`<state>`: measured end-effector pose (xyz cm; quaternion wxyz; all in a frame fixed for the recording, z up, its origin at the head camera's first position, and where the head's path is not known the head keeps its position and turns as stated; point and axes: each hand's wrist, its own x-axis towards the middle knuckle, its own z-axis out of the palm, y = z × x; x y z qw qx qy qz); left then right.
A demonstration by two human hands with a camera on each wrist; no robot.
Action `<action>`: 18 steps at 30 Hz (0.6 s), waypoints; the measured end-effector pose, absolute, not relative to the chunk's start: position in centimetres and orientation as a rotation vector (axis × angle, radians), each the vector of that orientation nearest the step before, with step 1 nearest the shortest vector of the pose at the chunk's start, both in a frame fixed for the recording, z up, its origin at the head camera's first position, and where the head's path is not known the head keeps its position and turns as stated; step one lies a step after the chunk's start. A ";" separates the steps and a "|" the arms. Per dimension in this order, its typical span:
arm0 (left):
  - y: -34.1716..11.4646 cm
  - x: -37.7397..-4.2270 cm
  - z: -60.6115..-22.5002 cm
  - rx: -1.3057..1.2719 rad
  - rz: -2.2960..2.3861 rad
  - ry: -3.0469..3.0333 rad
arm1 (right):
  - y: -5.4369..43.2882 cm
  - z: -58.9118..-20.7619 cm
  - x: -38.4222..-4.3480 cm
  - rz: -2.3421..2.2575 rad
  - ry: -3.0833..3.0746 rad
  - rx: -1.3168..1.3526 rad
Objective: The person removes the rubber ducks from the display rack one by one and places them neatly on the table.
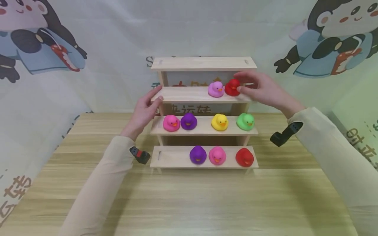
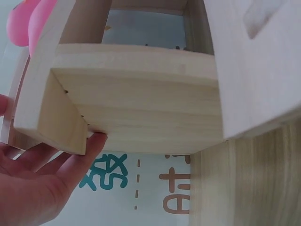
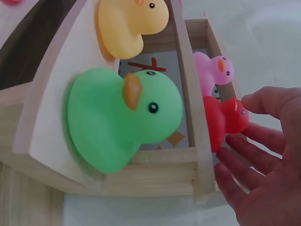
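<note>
A tiered wooden shelf [image 1: 183, 93] holds small rubber ducks on its steps. My left hand [image 1: 146, 106] holds the left end of the second tier from the top, one fingertip against the wood in the left wrist view. At that tier's right end, my right hand [image 1: 258, 87] has thumb and fingers around a red duck [image 1: 232, 88], thumb at its head in the right wrist view. The red duck sits beside a light purple duck [image 1: 216, 89]. Below them stand a yellow duck [image 1: 220, 122] and a green duck [image 3: 117, 117].
A pink duck [image 1: 171, 123] and a purple duck [image 1: 189, 121] share the yellow duck's tier. Lower down are another purple duck [image 1: 198, 155], a pink duck [image 1: 217, 155] and a red duck [image 1: 244, 157]. The shelf stands on a wood-grain table [image 1: 189, 203] before a printed backdrop [image 1: 118, 42].
</note>
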<state>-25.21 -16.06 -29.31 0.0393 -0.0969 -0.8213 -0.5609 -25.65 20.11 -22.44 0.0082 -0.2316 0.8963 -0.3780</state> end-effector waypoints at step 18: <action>-15.8 -25.1 -30.0 -0.289 -1.714 -2.460 | 19.7 -23.8 -25.3 -1.399 2.818 -0.623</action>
